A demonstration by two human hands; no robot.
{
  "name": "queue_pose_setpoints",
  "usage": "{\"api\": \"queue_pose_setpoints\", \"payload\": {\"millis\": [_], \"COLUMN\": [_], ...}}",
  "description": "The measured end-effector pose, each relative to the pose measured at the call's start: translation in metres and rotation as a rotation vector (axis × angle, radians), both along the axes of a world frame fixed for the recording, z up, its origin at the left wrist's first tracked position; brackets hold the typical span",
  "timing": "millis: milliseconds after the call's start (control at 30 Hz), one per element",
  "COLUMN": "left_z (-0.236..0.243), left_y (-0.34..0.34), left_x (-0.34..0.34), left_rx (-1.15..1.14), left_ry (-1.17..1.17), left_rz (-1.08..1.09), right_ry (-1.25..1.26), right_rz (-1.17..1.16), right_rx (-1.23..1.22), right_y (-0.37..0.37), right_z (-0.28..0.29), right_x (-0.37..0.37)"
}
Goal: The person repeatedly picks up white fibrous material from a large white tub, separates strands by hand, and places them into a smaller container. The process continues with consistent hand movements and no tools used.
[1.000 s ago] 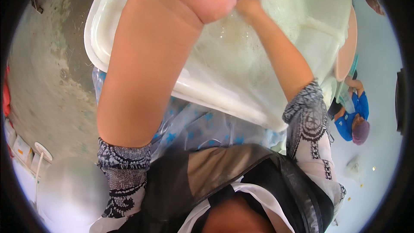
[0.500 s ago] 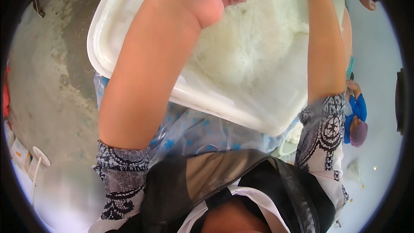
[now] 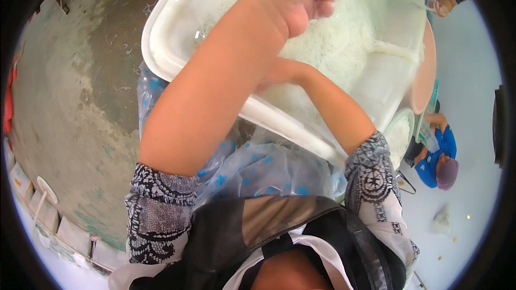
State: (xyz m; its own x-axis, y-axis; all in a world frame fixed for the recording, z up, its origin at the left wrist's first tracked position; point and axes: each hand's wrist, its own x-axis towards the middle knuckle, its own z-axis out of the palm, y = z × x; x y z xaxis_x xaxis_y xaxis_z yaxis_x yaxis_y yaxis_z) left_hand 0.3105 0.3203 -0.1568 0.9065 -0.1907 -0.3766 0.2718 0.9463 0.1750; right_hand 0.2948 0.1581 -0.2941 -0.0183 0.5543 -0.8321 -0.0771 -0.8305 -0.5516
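A large white tub [image 3: 174, 8] holds a mass of thin white strands [image 3: 344, 35] that look like fine noodles. Above the strands, my left hand [image 3: 306, 2] is raised at the top of the view with its fingers curled in; whatever they may hold is hidden. Lower down, my right hand [image 3: 279, 74] reaches across under my left forearm, low over the tub near its front rim. Motion smears it and the forearm covers its fingertips. A bunch of strands [image 3: 396, 49] trails up the tub's right wall.
Plastic sheeting with blue flowers [image 3: 263, 166] hangs before the tub. Right of it stand a pink basin [image 3: 423, 75] and a white-filled bowl [image 3: 400, 134]. A person in blue [image 3: 443, 147] works farther right; another person's hand [image 3: 443, 5] shows upper right. Stray strands litter the floor [image 3: 115, 64].
My right hand has swung from the tub's far right in toward its near left, passing under my left forearm. My left hand has shifted slightly right, still curled.
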Motion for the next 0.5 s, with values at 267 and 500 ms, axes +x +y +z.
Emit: {"api": "queue_pose_setpoints", "payload": {"millis": [267, 500], "left_z": [0.005, 0.007], "left_y": [-0.010, -0.018], "left_x": [-0.007, -0.006], "left_rx": [-0.006, 0.239], "left_ry": [-0.011, -0.027], "left_rz": [-0.002, -0.116], "right_ry": [0.001, 0.169], "right_rz": [0.664, 0.245], "right_rx": [-0.282, -0.648], "right_y": [-0.096, -0.110], "right_z": [-0.067, 0.063], "right_x": [0.013, 0.003]}}
